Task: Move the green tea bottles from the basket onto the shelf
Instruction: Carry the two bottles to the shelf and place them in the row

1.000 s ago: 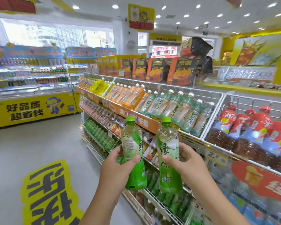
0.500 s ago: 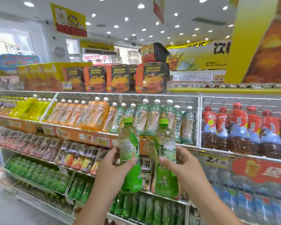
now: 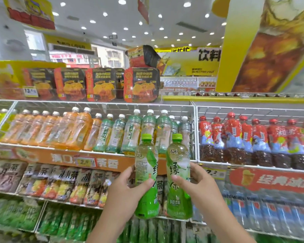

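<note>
Two bottles up at once here: the left hand [image 3: 128, 193] is wrapping its fingers round the left green tea bottle [image 3: 146, 176], and the right hand [image 3: 195, 186] is clamping the right green tea bottle [image 3: 178, 178] the same way, thumb across the label. Both bottles are standing upright, side by side and nearly touching, hanging in the air in front of the wire shelf [image 3: 105, 104]. The basket is not showing in this view.

Now the risk. Each hand is gripping low on the body, so the green-capped tops are swinging free, and the white-capped tea bottles [image 3: 148, 127] are sitting right behind them, packed tight in their bay. A push forward at this height could be knocking those over, domino style, into the orange drink bottles [image 3: 77, 130] beside them. The matching green bottles [image 3: 144, 230] seem to be lying on the lower shelf, blurred, so I'm judging the drop is downward. Lowering both together, the bottles could be clashing, or catching the orange price strip [image 3: 84, 162] on the way.
</note>
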The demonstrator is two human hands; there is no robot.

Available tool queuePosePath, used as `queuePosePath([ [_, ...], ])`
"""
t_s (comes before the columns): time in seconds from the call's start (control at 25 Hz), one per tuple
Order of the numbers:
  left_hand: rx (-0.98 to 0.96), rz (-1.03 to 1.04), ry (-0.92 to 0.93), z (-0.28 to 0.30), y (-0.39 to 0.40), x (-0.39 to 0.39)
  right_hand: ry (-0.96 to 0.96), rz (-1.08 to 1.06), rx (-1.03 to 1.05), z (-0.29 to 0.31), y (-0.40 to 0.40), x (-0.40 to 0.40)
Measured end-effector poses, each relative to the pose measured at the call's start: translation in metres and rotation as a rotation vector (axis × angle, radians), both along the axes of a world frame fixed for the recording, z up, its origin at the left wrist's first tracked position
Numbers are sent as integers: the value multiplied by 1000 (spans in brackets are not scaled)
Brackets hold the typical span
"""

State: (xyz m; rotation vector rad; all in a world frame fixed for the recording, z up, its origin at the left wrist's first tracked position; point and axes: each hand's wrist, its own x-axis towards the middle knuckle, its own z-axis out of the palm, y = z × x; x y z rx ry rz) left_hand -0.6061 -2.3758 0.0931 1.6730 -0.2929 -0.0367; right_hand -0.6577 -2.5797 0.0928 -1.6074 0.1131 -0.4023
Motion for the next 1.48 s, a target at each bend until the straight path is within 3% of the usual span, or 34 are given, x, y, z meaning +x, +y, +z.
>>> queuePosePath([
  [0.24,25,34,96,-38,-18,18,87,-1,-22,-43,-12,13],
  [0.44,67,-4,220,-105,-13,38,222,-64,40,-110,-2,22],
  [0.64,83,-66,351,-186,5,68,363,-181,59,-189,23,29],
  [1.0,54,-117,516,-363,21,76,465,-166,165,-370,49,53],
  [1.28,144,-82,516,-488,12,91,556,-172,241,-488,31,54],
  [1.48,20,-67,501,-538,-12,123,556,-205,196,-550,2,92],
])
